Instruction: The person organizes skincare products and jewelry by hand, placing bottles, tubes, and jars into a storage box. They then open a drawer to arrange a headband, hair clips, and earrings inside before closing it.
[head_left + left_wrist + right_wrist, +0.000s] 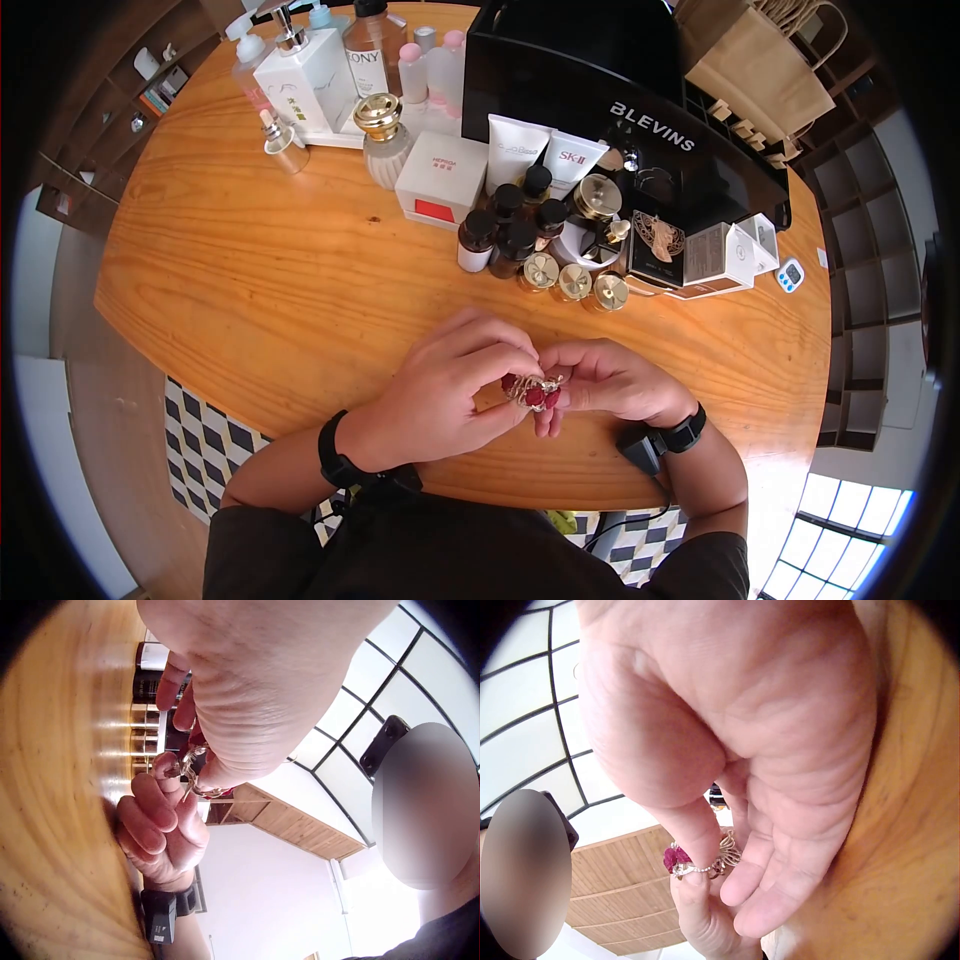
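Observation:
Close over the table's near side, both hands hold a small gold wire ornament (535, 394) with dark red rose-like flowers. My left hand (440, 388) grips it between thumb and fingers from the left. From the other side, my right hand (617, 382) pinches it with thumb and index finger, the other fingers curving below. In the right wrist view, the ornament (678, 859) shows a red flower, a row of small sparkling stones and looped gold wires beside the thumb. Much of it is hidden behind the left hand in the left wrist view.
Beyond the hands on the wooden table (250, 260) stand dark bottles (478, 238), gold-lidded jars (574, 283), a white box (441, 177) and white tubes (516, 150). A black BLEVINS case (640, 110) rises behind. A small timer (790, 275) lies near the right edge.

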{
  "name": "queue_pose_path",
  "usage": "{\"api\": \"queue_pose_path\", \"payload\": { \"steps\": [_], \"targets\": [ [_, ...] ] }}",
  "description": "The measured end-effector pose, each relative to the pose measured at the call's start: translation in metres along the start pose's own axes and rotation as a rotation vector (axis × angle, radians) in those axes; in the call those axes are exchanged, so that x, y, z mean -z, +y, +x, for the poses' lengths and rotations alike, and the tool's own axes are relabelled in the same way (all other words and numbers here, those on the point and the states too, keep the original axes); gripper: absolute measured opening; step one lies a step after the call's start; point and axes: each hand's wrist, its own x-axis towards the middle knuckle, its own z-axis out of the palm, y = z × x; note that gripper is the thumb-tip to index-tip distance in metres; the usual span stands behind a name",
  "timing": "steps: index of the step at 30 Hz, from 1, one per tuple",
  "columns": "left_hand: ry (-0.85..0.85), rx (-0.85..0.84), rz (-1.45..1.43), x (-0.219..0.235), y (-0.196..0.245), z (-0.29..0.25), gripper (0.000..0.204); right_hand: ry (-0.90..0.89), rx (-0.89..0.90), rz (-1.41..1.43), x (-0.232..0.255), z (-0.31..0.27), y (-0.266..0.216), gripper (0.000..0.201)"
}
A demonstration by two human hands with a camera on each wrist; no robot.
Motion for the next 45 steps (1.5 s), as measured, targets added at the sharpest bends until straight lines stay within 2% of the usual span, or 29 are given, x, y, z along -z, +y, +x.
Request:
{"api": "queue_pose_path", "payload": {
  "steps": [29,45],
  "targets": [
    [0.028,-0.02,0.038,0.0026,-0.0006,-0.0013,0.041,0.0,-0.013,-0.001,0.0015,0.0004,0.0002,0.032],
    [0.031,-0.041,0.037,0.0028,-0.0008,-0.0006,0.039,-0.012,0.002,0.001,0.0006,-0.0002,-0.0007,0.035]
  ]
}}
